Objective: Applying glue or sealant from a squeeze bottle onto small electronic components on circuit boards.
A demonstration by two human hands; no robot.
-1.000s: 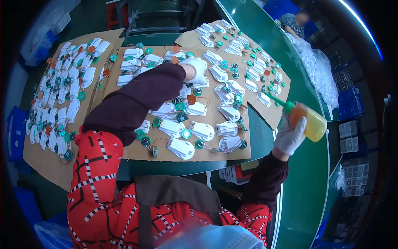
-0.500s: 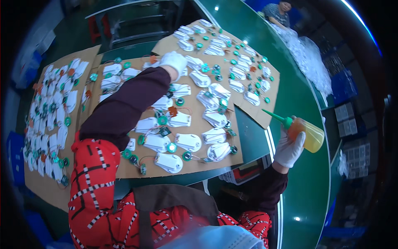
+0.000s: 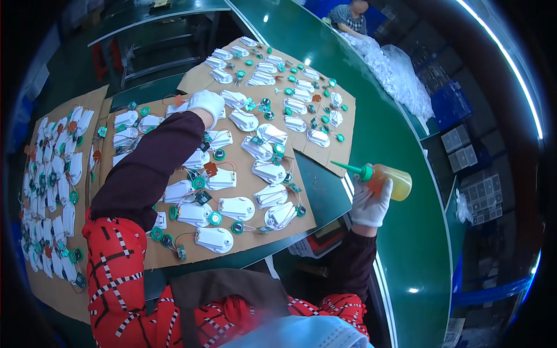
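Observation:
My right hand [image 3: 369, 204], in a white glove, is wrapped round a squeeze bottle [image 3: 392, 182] of amber liquid with a long green nozzle. It is held nearly level, its nozzle tip pointing left, above the green table beside the cardboard. My left hand [image 3: 207, 105], also gloved, reaches across to the far part of the middle cardboard sheet [image 3: 255, 238]. Its fingers are curled down among white plastic shells, and what they grip is hidden. Close by lie a white shell [image 3: 243, 120] and an orange-brown piece [image 3: 181, 100]. Small green round parts on thin wires lie between the shells.
A second cardboard sheet [image 3: 61, 293] at left carries many crowded shells. Another cardboard sheet [image 3: 342, 124] with shells lies at the far right on the green table [image 3: 400, 243]. A person [image 3: 348, 20] sits across the table by a pile of clear plastic bags [image 3: 383, 66].
The whole view has shifted, so the scene sits further left. The bottle is now closer to level. My left hand stays low among the shells.

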